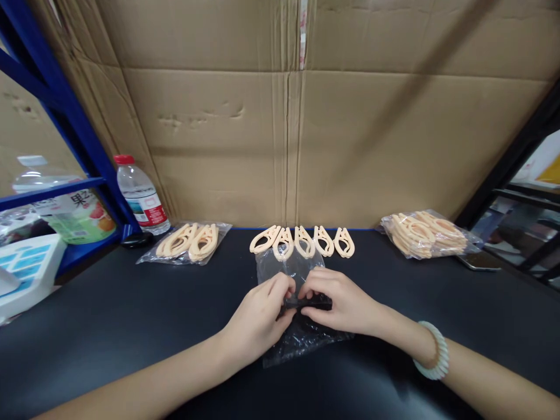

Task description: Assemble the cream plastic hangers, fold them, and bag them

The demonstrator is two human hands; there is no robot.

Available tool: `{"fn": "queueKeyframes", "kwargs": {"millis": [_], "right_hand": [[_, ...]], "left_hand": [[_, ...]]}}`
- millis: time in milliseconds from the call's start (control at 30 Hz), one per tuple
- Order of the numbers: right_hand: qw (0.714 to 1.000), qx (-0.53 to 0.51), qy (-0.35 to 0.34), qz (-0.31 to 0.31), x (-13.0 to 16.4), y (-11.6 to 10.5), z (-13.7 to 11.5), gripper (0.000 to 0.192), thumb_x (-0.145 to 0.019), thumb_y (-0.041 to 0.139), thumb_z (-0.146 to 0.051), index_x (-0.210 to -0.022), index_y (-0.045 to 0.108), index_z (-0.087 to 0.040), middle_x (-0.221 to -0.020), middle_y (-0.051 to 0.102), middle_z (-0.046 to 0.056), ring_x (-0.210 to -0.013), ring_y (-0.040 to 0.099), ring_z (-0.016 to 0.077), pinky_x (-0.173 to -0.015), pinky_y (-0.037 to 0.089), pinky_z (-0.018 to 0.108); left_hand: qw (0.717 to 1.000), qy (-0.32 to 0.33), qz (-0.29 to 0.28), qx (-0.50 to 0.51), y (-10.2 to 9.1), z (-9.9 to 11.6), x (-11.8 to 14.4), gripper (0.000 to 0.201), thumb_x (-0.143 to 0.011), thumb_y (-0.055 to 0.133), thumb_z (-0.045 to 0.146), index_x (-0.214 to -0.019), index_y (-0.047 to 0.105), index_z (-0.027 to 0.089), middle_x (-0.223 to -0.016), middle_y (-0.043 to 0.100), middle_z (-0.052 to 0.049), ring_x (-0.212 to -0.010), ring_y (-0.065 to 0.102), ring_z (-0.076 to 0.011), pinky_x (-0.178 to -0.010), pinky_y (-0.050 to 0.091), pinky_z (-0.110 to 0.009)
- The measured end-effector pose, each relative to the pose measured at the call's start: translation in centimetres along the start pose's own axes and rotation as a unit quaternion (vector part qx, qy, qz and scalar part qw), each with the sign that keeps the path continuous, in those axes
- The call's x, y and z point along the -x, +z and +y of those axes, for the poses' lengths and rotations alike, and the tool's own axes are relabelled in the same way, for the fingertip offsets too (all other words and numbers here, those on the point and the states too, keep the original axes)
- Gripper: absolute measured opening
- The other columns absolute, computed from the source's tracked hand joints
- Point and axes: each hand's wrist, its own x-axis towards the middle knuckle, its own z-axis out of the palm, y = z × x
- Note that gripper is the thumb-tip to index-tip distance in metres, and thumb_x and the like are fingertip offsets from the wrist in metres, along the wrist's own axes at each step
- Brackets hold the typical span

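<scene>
The step in hand looked to be the working of a clear plastic bag [301, 326] at its mouth: it lay flat on the black table [109, 326], right in front of the person, and both hands met over its middle. The left hand [258, 318] had its fingers curled in a pinch on the film, and the right hand [339, 303], with a pale bead bracelet [437, 353] at its wrist, pinched the same spot from the other side; between the two sets of fingertips sat a small dark strip [312, 302], though whether that was a part of the bag or only a fold showing the table through it could not be told. Just beyond the bag, touching its far edge, five peach-coloured plastic clips [301, 241] lay in a row, loose and side by side. A filled bag of clips [188, 242] lay off to the left near a water bottle [142, 195], and a fuller one [426, 233] lay well apart to the right, against the cardboard wall [284, 116]. Judging from that, the next move called for the two pinches to draw apart gently, so the thin film would open without tearing or sliding on the smooth top, and for the row of clips to stay within easy reach
</scene>
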Motion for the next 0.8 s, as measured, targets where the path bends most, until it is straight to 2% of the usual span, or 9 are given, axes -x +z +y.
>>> {"fn": "queueKeyframes", "kwargs": {"millis": [167, 267, 433, 633, 800], "right_hand": [[1.000, -0.010, 0.022, 0.010, 0.1, 0.8, -0.3, 0.012, -0.075, 0.071, -0.018, -0.082, 0.062, -0.019, -0.074, 0.059, -0.001, -0.070, 0.055, 0.0142, -0.065, 0.043, 0.025], [0.999, -0.023, 0.042, 0.024, 0.1, 1.1, -1.0, 0.007, -0.078, 0.067, -0.014, -0.077, 0.062, -0.018, -0.069, 0.058, -0.002, -0.066, 0.055, 0.0130, -0.062, 0.043, 0.024], [0.998, -0.015, 0.044, 0.036, 0.1, 0.9, -1.9, 0.012, -0.080, 0.059, -0.008, -0.074, 0.063, -0.018, -0.069, 0.059, -0.001, -0.065, 0.055, 0.0133, -0.062, 0.044, 0.024], [0.996, -0.013, 0.052, 0.066, 0.2, 0.6, -1.9, 0.014, -0.081, 0.056, -0.009, -0.072, 0.060, -0.019, -0.067, 0.057, -0.001, -0.063, 0.055, 0.0130, -0.061, 0.044, 0.025], [0.997, -0.052, 0.051, 0.040, 0.1, 0.1, -2.4, 0.007, -0.081, 0.061, -0.014, -0.081, 0.056, -0.019, -0.071, 0.058, -0.002, -0.065, 0.055, 0.0119, -0.062, 0.045, 0.023]], "left_hand": [[1.000, 0.003, 0.011, 0.016, 0.0, 0.3, 0.0, 0.025, -0.076, 0.052, 0.005, -0.089, 0.042, 0.023, -0.079, 0.050, 0.004, -0.067, 0.053, -0.0118, -0.060, 0.042, -0.023], [1.000, 0.007, 0.010, 0.024, -0.1, 0.6, 0.1, 0.024, -0.077, 0.050, 0.003, -0.089, 0.042, 0.023, -0.080, 0.049, 0.004, -0.067, 0.052, -0.0112, -0.060, 0.043, -0.022], [0.999, 0.010, 0.017, 0.027, -0.2, 0.9, -0.1, 0.023, -0.079, 0.051, 0.004, -0.092, 0.044, 0.022, -0.083, 0.050, 0.003, -0.068, 0.052, -0.0115, -0.062, 0.044, -0.023], [0.998, 0.048, 0.030, 0.020, -0.4, 0.8, -0.1, 0.019, -0.083, 0.056, 0.005, -0.092, 0.050, 0.020, -0.089, 0.058, -0.001, -0.084, 0.055, -0.0150, -0.074, 0.046, -0.027], [0.996, 0.076, 0.044, 0.006, -0.5, 0.8, -0.1, 0.012, -0.088, 0.051, 0.008, -0.084, 0.054, 0.019, -0.077, 0.056, -0.001, -0.073, 0.052, -0.0141, -0.064, 0.044, -0.026]]}}
